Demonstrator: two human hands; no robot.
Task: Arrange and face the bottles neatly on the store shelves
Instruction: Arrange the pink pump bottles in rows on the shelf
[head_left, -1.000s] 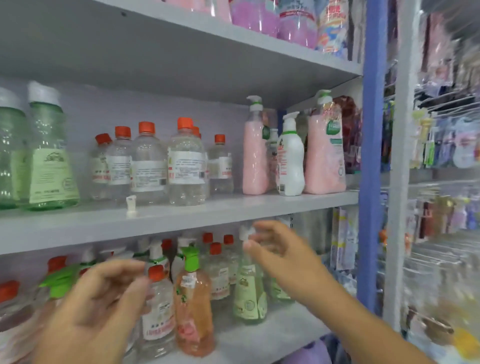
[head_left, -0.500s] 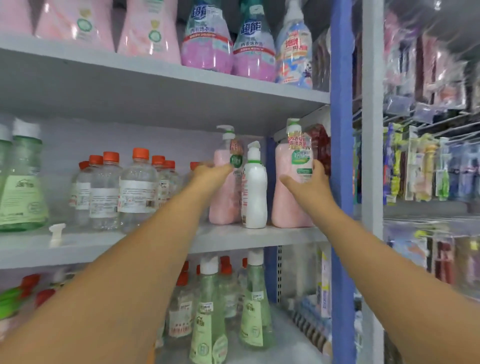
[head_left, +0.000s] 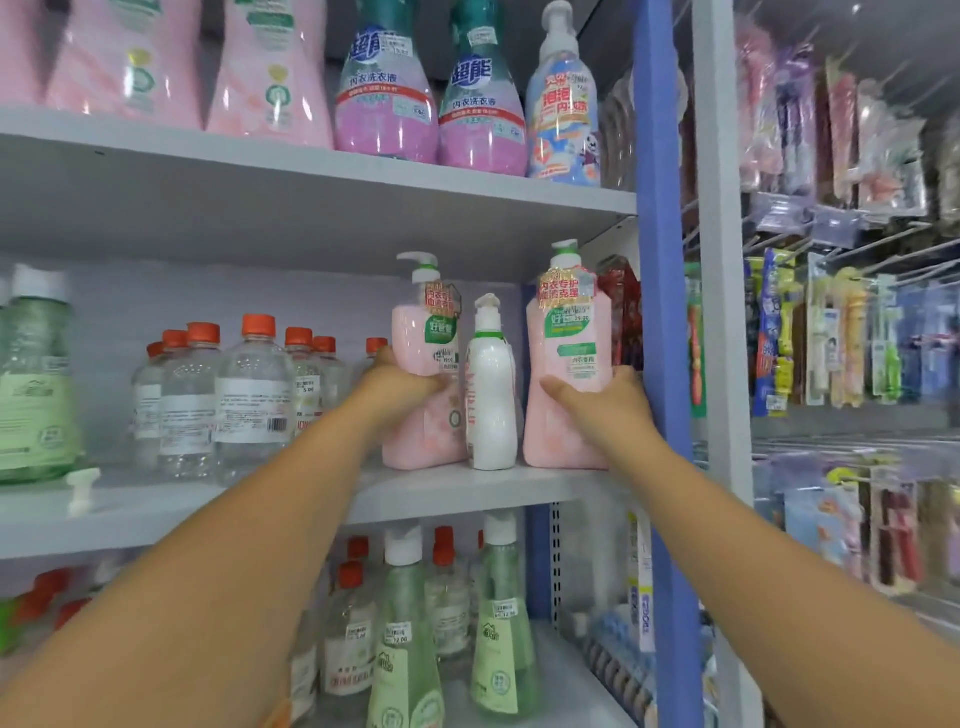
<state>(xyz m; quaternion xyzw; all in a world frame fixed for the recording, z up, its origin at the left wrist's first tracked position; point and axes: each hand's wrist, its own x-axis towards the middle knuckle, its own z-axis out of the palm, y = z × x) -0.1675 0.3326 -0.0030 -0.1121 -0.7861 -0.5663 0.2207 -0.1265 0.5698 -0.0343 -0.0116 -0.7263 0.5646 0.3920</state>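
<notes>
Hands (head_left: 400, 384) (head_left: 605, 402) grip 2 upright, seemingly front-facing pink bottles (head_left: 423, 415) (head_left: 563, 374).

Both forearms bare; no sleeves, gloves, rings, watch visible.

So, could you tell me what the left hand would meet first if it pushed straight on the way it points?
The left hand already grips the left pink pump bottle, so it would push that bottle; beyond it probably the pale back wall, though depth is unclear.

"超能" on purple bottle (head_left: 385, 98), "29.00" on pink bottle (head_left: 569, 364)
</notes>
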